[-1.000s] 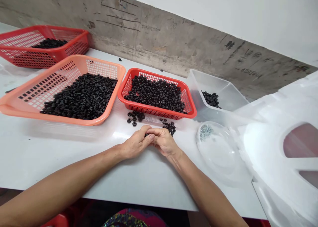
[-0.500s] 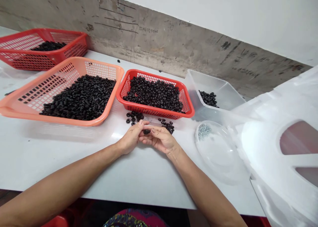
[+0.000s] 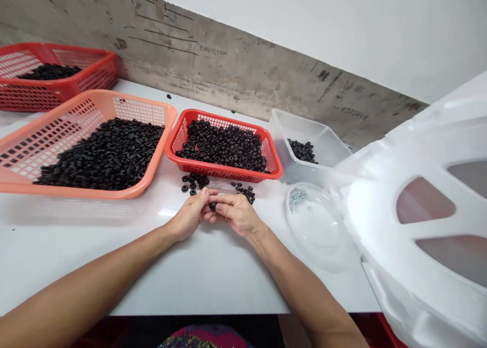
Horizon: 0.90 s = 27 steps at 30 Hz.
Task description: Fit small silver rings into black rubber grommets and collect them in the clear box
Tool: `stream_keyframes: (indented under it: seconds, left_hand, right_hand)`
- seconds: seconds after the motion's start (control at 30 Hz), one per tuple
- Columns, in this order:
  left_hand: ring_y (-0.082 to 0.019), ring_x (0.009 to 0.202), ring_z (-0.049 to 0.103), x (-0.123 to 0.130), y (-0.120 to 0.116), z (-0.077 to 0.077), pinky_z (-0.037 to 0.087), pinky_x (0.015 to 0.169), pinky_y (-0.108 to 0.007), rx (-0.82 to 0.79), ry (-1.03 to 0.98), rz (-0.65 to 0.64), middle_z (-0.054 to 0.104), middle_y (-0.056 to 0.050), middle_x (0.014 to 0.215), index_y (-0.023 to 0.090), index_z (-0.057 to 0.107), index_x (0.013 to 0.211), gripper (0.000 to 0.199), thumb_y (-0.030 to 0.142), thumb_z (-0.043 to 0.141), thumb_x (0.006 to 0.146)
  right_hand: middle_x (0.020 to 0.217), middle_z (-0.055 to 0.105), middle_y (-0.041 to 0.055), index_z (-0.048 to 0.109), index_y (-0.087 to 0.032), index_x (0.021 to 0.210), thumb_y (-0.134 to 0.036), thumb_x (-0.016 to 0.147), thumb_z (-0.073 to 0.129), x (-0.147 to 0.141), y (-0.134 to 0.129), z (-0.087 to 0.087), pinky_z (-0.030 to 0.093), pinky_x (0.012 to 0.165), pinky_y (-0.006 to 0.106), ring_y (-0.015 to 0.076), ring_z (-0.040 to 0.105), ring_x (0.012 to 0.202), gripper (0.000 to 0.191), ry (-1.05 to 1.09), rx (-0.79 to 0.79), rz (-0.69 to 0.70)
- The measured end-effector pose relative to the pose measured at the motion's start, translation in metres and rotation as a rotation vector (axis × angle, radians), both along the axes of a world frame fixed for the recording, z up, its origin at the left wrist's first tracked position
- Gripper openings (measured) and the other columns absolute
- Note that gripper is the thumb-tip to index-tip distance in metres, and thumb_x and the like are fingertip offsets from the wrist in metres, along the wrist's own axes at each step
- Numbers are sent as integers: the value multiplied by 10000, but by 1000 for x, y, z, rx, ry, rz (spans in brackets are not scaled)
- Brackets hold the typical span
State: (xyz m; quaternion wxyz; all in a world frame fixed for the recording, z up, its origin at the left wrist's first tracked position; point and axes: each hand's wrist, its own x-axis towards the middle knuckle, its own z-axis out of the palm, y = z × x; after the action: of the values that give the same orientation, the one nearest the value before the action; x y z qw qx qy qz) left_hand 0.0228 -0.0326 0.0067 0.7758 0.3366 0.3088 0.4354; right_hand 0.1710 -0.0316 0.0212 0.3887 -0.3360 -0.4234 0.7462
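Both hands meet low over the tabletop (image 3: 213, 277), in front of the small red basket (image 3: 224, 168). Specimen: one small black part (image 3: 212, 206), located between the fingertips of the two hands, partly covered by them.

Right hand (image 3: 239, 213): fingers bent, thumb and fingers pinching the black part from its right side. Left hand (image 3: 188, 215): fingers curved in at the part's left side, thumb uppermost; cannot tell whether they grip it or only steady it.

Just beyond the hands, on the tabletop, two loose groups of black pieces: left group (image 3: 197, 179) of rings, right group (image 3: 245, 190) of smaller-looking pieces, partly behind the right hand. Both groups lie near the front wall of the small red basket, which contains many black rings (image 3: 224, 145).

To its left, the orange basket (image 3: 76, 192) holds a broad heap of short black pieces (image 3: 110, 155). Farther back at left, a larger red basket (image 3: 95, 79) holds a smaller black heap (image 3: 51, 71). To the right of the small red basket, a clear bin (image 3: 327, 145) contains a cluster of black pieces (image 3: 302, 150). Nearer the person, a clear round dish (image 3: 315, 229) carries tiny silvery bits (image 3: 297, 199) toward its far left edge. A large white frame with openings (image 3: 365, 196) stands at far right. Two single black pieces (image 3: 168, 96) lie apart near the grey wall (image 3: 228, 69).
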Motion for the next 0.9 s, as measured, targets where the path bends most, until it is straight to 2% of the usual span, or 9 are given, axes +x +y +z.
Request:
stream_keyframes:
  seconds: [0.1, 0.27, 0.33, 0.4, 0.47, 0.57, 0.67, 0.8, 0.9]
  left_hand:
    - [-177, 680, 618, 0, -2, 4, 476, 682, -330, 40, -21, -55, 631, -64, 753, 116, 531, 1075, 491, 542, 489, 836]
    - [-210, 742, 643, 1, -6, 6, 480, 699, -365, 69, 83, -49, 642, -127, 882, 104, 477, 1110, 433, 459, 486, 862]
    - [-208, 745, 642, 1, -8, 5, 483, 687, -358, 119, 131, -38, 641, -132, 892, 95, 494, 1097, 417, 437, 492, 859]
    - [-201, 733, 638, 0, -9, 5, 482, 656, -342, 185, 203, 23, 640, -122, 883, 96, 521, 1072, 395, 423, 497, 853]
    - [-180, 715, 625, -3, -6, 6, 478, 647, -322, 277, 319, 168, 639, -95, 868, 112, 546, 1056, 356, 397, 510, 844]
    - [-146, 710, 593, -13, 7, 6, 473, 696, -303, 468, 555, 438, 628, -45, 856, 155, 585, 1028, 272, 325, 529, 824]
    - [-161, 765, 576, -28, 26, 4, 469, 745, -309, 642, 843, 594, 612, -38, 854, 162, 633, 927, 196, 252, 511, 803]
    - [-203, 782, 590, -45, 47, 1, 484, 763, -336, 567, 1160, 622, 613, -77, 871, 140, 664, 877, 214, 188, 491, 761]
    - [-248, 828, 605, -50, 54, 0, 478, 817, -386, 521, 1329, 532, 618, -103, 915, 155, 692, 871, 246, 166, 480, 748]
  right_hand:
    - [866, 709, 67, 673, -155, 1008, -285, 732, 696, 10, -1, 27, 557, 625, 290, 147, 666, 679, 306, -142, 227, -188]
    - [900, 688, 67, 639, -150, 1029, -311, 777, 627, 82, 36, 81, 546, 747, 368, 168, 655, 758, 299, -588, 760, -907]
    - [903, 684, 87, 646, -121, 1011, -321, 771, 608, 123, 62, 94, 522, 797, 418, 198, 647, 811, 315, -822, 859, -1137]
    - [957, 677, 121, 647, -90, 1039, -312, 748, 613, 155, 84, 101, 492, 837, 464, 239, 634, 888, 367, -1055, 849, -1161]
    - [1087, 640, 166, 622, -70, 1107, -304, 695, 659, 167, 92, 99, 473, 864, 474, 280, 598, 1001, 476, -1216, 824, -1135]
    - [1127, 627, 159, 600, -87, 1156, -322, 723, 630, 146, 73, 86, 502, 818, 403, 259, 600, 1002, 494, -1244, 877, -1074]
    - [926, 698, 77, 672, -155, 1026, -330, 793, 556, 107, 38, 66, 512, 750, 336, 195, 642, 803, 314, -1247, 883, -887]
    - [798, 708, 54, 707, -186, 866, -253, 802, 527, 84, 17, 33, 498, 708, 315, 190, 635, 703, 203, -1413, 817, -477]
    - [893, 696, 117, 701, -142, 959, -179, 809, 465, 90, 24, 8, 484, 789, 360, 233, 631, 809, 282, -1556, 826, -363]
